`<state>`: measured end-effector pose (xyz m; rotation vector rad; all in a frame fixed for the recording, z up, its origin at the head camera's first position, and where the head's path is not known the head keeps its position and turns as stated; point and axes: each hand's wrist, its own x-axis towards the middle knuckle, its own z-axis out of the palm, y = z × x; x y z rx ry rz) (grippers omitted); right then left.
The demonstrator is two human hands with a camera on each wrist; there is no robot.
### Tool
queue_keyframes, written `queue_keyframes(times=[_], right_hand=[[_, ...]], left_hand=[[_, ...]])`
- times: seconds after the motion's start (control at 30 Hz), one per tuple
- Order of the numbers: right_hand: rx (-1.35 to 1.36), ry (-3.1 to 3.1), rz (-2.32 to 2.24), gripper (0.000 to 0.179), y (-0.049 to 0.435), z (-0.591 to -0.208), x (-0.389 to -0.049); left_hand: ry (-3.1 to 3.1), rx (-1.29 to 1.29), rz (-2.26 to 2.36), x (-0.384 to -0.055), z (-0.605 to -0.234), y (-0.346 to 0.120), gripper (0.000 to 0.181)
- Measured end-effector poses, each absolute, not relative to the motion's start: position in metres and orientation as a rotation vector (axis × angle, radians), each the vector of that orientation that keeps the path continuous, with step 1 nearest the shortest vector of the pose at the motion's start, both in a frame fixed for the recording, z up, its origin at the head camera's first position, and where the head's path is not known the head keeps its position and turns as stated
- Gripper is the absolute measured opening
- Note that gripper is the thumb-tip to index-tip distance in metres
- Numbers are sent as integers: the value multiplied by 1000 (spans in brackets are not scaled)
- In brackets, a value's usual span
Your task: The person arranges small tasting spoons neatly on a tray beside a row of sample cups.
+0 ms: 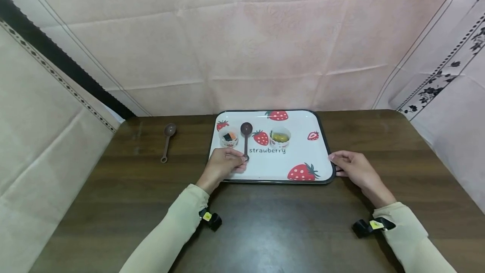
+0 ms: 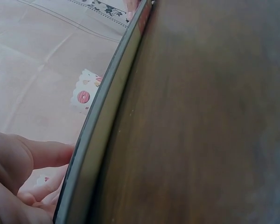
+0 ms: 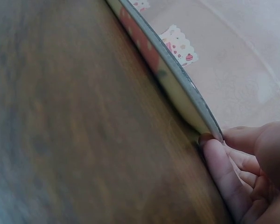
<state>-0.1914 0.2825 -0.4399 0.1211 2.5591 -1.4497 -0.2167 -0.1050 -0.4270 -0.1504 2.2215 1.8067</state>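
Note:
A white tray [image 1: 273, 165] printed with strawberries lies on the table with its long side toward me. On it lies a brown measuring spoon [image 1: 246, 138], bowl pointing away. My left hand [image 1: 222, 164] reaches over the tray's front left corner and pinches the ring end of that spoon's handle. In the left wrist view the tray's rim [image 2: 100, 105] hides the spoon and part of the left hand [image 2: 18, 172]. At the tray's right edge, my right hand [image 1: 352, 167] grips the rim between thumb and fingers [image 3: 219, 165].
Two small scalloped paper cups stand on the tray: the left cup [image 1: 232, 143] holds a black, white and orange piece, the right cup [image 1: 282, 143] a green-yellow one. Left of the tray, a second brown spoon [image 1: 166, 143] lies on the wooden table [image 1: 273, 226]. Pale cloth [image 1: 265, 54] hangs behind.

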Motion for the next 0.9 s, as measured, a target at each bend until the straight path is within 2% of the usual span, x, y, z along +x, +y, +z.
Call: queue_keyframes(times=[0.9], right_hand=[[129, 2561, -1430, 54, 282, -441, -192]], left_hand=[[2347, -177, 1724, -215, -424, -111, 12]])
